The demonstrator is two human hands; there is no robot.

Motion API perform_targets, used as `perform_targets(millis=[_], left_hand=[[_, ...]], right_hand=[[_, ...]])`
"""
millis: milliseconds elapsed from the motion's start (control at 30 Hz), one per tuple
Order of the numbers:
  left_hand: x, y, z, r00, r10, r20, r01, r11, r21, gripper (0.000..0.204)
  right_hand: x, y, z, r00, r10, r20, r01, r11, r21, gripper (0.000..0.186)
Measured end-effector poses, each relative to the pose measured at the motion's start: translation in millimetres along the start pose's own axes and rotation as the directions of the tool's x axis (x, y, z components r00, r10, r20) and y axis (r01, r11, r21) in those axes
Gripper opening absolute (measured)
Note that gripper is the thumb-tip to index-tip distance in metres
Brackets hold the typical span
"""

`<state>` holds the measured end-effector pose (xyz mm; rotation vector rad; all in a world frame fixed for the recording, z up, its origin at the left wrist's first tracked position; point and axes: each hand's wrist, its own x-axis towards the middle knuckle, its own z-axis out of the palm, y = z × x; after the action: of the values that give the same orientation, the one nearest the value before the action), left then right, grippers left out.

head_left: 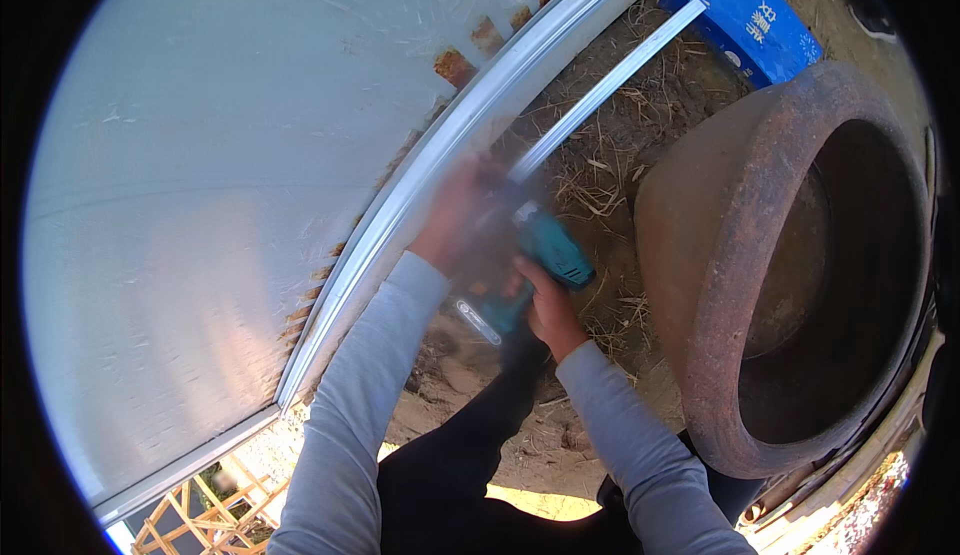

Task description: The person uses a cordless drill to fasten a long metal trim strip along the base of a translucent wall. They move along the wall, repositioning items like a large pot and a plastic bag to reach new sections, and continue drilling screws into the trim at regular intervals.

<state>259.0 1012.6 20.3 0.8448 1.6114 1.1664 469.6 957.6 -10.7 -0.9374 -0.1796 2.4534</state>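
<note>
Over brown, straw-strewn soil (650,90), beside a grey panel's (230,125) pale metal edge (500,93), I'm guiding the right hand (550,310), grasping a teal, pistol-shaped plastic power tool (558,251); the blurred left hand's (452,215) grip I cannot tell. I should be bracing steadily.

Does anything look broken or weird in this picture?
Yes: brown, rusty-looking patches dot the edge of the grey panel, odd because the rest is mostly plain grey. Around the left hand it's too blurry to judge.
</note>
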Motion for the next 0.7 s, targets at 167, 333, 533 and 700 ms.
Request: perform_targets(millis=[167,333,533,700], left_hand=[[-4,-24,0,0.994,-0.105,-0.041,0.109,0.987,0.121,0.030],[5,-30,-15,0.994,-0.104,-0.016,0.104,0.995,-0.006,0.036],[9,-32,-30,0.937,-0.331,-0.116,0.241,0.848,-0.473,0.033],[8,-9,-23,0.945,-0.281,-0.166,0.208,0.910,-0.358,0.030]], right_hand=[[14,6,1,0.996,0.030,-0.089,-0.029,0.999,0.015,0.021],[20,10,3,0.999,0.039,0.017,-0.040,0.997,0.072,0.014],[14,4,11,0.985,-0.114,0.129,0.117,0.993,-0.012,0.011],[14,2,9,0.981,-0.147,0.129,0.148,0.989,-0.004,0.011]])
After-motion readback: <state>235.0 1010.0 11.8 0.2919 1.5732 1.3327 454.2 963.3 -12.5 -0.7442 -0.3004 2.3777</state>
